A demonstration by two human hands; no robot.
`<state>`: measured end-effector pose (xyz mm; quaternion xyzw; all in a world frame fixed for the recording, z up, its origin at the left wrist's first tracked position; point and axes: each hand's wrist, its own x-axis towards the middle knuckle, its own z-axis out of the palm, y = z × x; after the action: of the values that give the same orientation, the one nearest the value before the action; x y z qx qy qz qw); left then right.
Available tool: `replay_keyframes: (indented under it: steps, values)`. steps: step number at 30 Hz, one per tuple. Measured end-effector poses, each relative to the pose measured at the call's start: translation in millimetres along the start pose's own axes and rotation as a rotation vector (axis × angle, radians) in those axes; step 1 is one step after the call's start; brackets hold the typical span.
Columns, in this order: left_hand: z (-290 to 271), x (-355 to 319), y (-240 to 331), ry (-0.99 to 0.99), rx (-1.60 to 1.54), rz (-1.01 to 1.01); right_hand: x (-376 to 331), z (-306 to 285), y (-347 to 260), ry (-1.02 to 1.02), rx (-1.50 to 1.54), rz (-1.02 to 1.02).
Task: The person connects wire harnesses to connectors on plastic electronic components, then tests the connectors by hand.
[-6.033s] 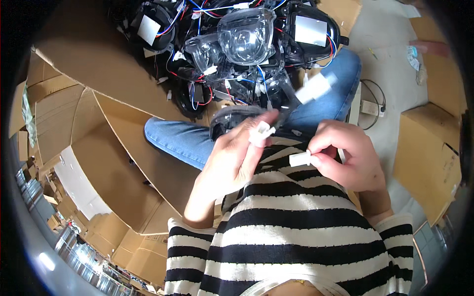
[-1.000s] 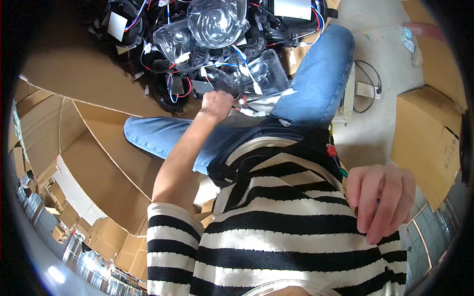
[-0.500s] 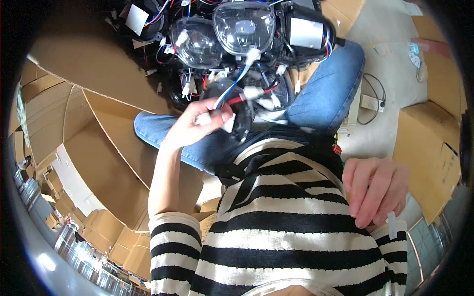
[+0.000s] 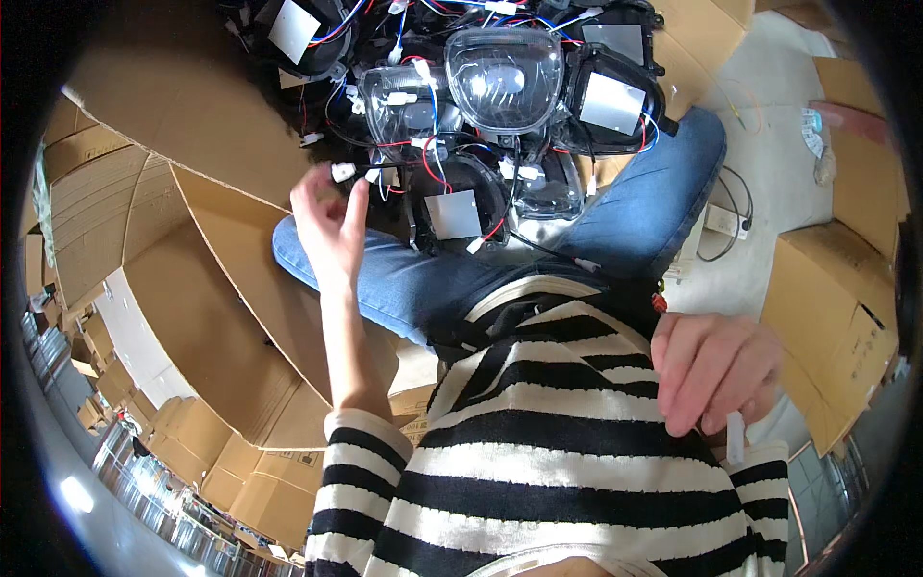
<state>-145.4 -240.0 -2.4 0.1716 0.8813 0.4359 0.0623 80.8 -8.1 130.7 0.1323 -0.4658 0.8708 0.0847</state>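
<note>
Lamps [image 4: 471,115] lie heaped in front of a seated person, and nearest the lap is a dark lamp [image 4: 452,213] with a pale square patch facing up, set between the two legs of the blue jeans [image 4: 394,288]. To the left of that dark lamp is the left hand [image 4: 329,226], its thumb standing apart from the bent fingers. A white plug [image 4: 343,172] shows right by those fingertips (from where I stand, I can't tell whether they grip it), with a black wire trailing toward the heap.

Well to the right of the dark lamp, and closer to the person's body, is the right hand [image 4: 718,370], fingers bent down and close together. A white strip [image 4: 735,438] pokes out beneath them; the fingers cover whatever pinch there may be.

Just beyond the dark lamp sits a clear lamp [image 4: 505,82], and past it to the right is another patched lamp [image 4: 615,108]. A small plug [image 4: 476,245] on a red wire is at the dark lamp's near edge. Well left of it stands an open carton [image 4: 231,288]; well right, a white power strip [image 4: 723,221] is on the floor.
</note>
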Motion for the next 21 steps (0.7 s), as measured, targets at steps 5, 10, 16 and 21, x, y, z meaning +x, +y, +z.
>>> replay_keyframes:
  steps: [5,10,16,21]
  values:
    - [40.4,-41.2,2.8,-0.329,0.166,-0.116,11.8,7.3,9.7,0.214,-0.416,0.312]
    - [86.8,-29.3,5.7,-0.253,0.084,0.075,15.5,12.0,30.1,0.297,-0.444,0.605]
    - [40.3,-33.4,60.6,-0.644,-0.578,-0.401,12.7,14.3,38.2,0.248,-0.484,0.639]
    - [2.7,-40.5,93.4,-0.633,-0.577,-0.242,19.5,14.8,37.4,0.182,-0.591,0.554]
